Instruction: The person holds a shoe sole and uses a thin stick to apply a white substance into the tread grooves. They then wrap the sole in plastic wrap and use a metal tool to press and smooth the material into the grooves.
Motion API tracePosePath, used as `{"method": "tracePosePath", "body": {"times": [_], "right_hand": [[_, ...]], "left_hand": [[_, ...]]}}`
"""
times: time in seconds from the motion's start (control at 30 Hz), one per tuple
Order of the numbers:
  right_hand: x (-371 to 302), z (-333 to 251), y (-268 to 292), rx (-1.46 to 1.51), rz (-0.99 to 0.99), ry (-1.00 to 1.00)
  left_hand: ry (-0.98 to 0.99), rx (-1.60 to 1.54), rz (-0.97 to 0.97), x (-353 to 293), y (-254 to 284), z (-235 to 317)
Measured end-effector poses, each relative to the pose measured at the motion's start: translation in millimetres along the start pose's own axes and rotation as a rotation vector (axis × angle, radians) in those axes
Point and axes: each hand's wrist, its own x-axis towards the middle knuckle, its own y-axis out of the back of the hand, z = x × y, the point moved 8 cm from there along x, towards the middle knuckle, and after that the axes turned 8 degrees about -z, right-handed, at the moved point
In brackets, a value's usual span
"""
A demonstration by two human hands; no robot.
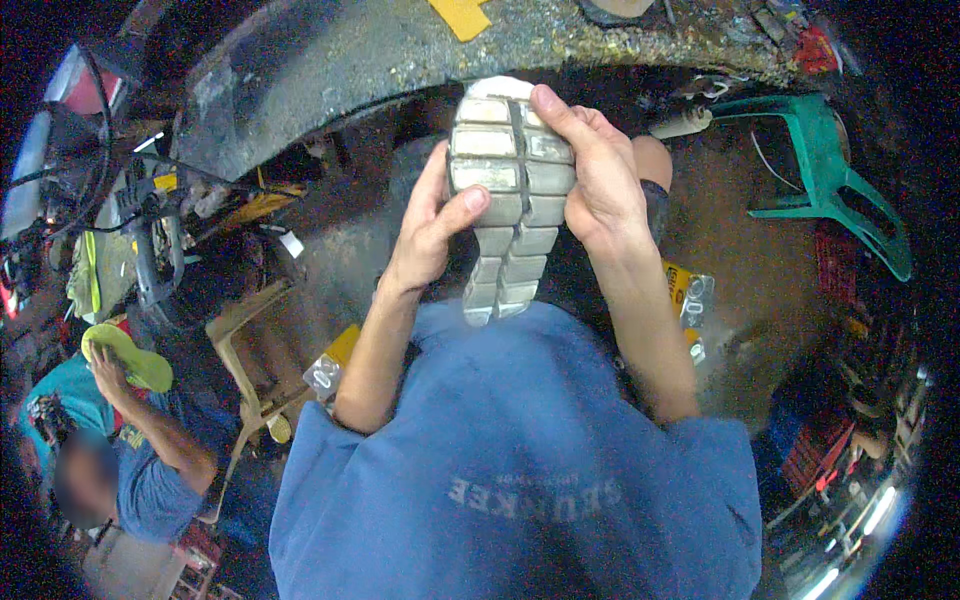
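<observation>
A pale grey-white shoe sole (500, 190) with a blocky, segmented tread is held up in front of my chest, its tread side facing up. My left hand (428, 222) grips its left edge, the thumb lying across the tread. On the other edge, my right hand (605, 165) is closed round the wide end, thumb near the tip. The narrow end points down toward my blue shirt (510, 420). What the fingers touch underneath is hidden.
A worn, crusted workbench (330, 100) curves across the far side, with a yellow piece (462, 15) on it. To the right lies a green plastic chair (825, 165). At left, a beige chair frame (235, 345) stands near another person, whose hand is on a lime-green sole-shaped piece (140, 362).
</observation>
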Motion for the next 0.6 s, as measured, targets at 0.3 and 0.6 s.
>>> {"method": "tracePosePath", "body": {"times": [0.3,0.6], "right_hand": [[-29.6,21.5,-12.6,-0.278,-0.266,0.366],[-34.7,18.8,-3.4,-0.273,-0.219,0.433]], "left_hand": [[0.037,0.113,0.251,-9.8,19.2,2.1],[0.033,0.049,0.243,-7.7,11.7,2.7]]}}
